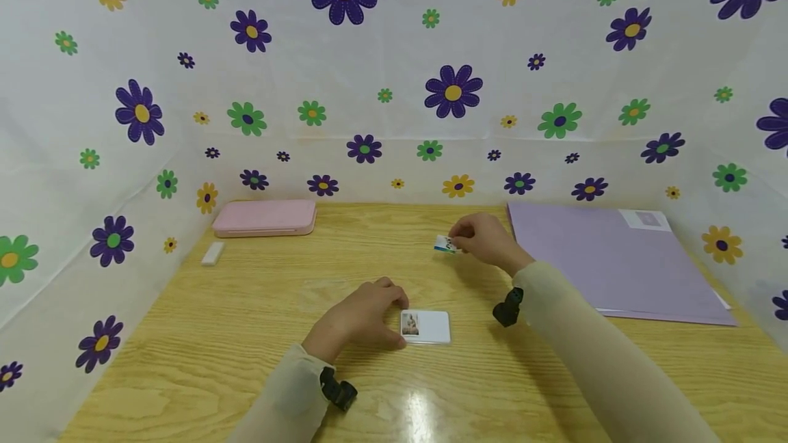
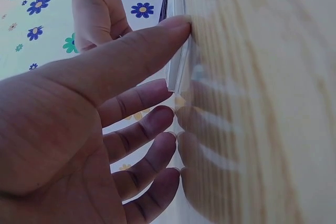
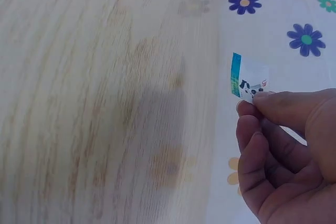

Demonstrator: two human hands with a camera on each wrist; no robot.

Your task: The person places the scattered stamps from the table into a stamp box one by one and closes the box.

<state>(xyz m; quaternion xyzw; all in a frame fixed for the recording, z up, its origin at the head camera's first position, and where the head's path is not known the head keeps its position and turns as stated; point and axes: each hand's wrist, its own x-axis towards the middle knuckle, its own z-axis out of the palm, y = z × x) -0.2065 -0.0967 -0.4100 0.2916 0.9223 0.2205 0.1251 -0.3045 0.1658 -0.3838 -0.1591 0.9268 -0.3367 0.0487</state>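
Printed slip (image 3: 249,73) pinched in right hand (image 1: 485,238), left hand (image 1: 363,313) loose-fingered against white card (image 1: 435,326). Carry step, probably; place gently next.

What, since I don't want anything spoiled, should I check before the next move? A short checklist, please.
1. Printed piece pinched by the right hand: ok.
2. White card lying on the table: ok.
3. Left hand at the card's left end: ok.
4. Left hand gripping the card firmly: cannot tell.
5. Small picture on the card uncovered: ok.
6. Pink case and purple folder apart from the card: ok.
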